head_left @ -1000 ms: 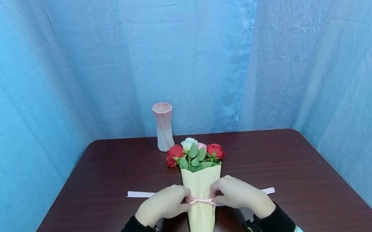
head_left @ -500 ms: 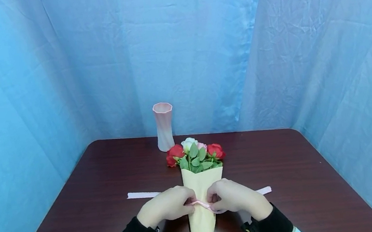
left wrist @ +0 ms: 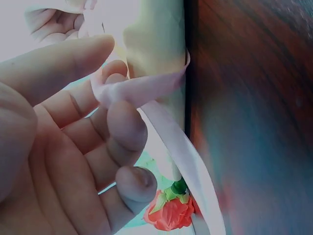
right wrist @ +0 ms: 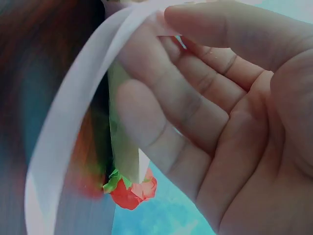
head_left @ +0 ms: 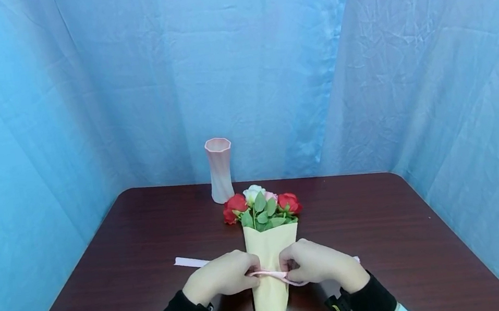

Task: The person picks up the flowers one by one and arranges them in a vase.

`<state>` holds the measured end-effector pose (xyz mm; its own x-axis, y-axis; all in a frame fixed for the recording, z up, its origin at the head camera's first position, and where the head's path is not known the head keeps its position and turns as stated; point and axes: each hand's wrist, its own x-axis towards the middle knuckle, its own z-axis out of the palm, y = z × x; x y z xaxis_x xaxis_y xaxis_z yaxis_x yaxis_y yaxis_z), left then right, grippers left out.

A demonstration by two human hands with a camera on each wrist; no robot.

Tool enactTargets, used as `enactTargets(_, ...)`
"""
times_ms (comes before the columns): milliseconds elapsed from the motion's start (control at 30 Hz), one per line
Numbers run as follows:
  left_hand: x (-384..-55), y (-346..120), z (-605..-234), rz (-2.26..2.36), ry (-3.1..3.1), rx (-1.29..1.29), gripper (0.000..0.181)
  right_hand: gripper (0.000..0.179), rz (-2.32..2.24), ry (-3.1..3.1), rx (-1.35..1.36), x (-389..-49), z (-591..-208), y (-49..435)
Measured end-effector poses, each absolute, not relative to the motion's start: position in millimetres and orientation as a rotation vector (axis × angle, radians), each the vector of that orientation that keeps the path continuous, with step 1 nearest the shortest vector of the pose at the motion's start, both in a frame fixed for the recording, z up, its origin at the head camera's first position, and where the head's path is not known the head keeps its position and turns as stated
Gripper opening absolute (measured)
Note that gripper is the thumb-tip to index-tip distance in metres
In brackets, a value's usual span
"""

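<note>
A bouquet of red, white and pink roses (head_left: 253,194) lies on the table, wrapped in cream paper (head_left: 269,305) that tapers toward me. Around the middle of the wrap runs a pale pink ribbon (head_left: 272,274). My left hand (head_left: 224,274) holds the ribbon at the wrap's left side; in the left wrist view the ribbon (left wrist: 186,152) crosses its curled fingers. On the opposite side, my right hand (head_left: 313,261) pinches the ribbon between thumb and forefinger. From that pinch a loose tail of ribbon (right wrist: 73,103) hangs down in the right wrist view.
Behind the flowers a pink and white vase (head_left: 220,172) stands upright near the back edge of the dark wooden table (head_left: 360,204). Light blue curtains (head_left: 238,73) hang around the back and sides. A ribbon end (head_left: 190,261) sticks out beyond my left hand.
Both hands stay close to the wrap, with small shifts. The ribbon's right tail shows less beyond my right hand, and its left end has moved slightly right.
</note>
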<state>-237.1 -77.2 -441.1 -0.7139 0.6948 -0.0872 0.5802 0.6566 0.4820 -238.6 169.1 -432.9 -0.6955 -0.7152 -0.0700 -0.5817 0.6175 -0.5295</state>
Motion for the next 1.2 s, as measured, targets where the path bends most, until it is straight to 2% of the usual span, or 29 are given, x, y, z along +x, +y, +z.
enactTargets(400, -238.8, -86.6, -437.9, 0.632, 2.644, 0.98, 0.025, 0.028, -0.7, 2.554, -1.022, -241.2, -434.8, 178.1)
enactTargets(667, -244.0, -99.0, -433.8, 0.69, 2.636, 0.977, 0.024, 0.028, -0.732, 2.565, -1.139, -246.4, -433.6, 186.8)
enactTargets(1200, -251.6, -106.2, -423.0, 1.057, 2.54, 1.174, 0.021, 0.024, -1.035, 2.374, -1.184, -246.6, -424.5, 192.5)
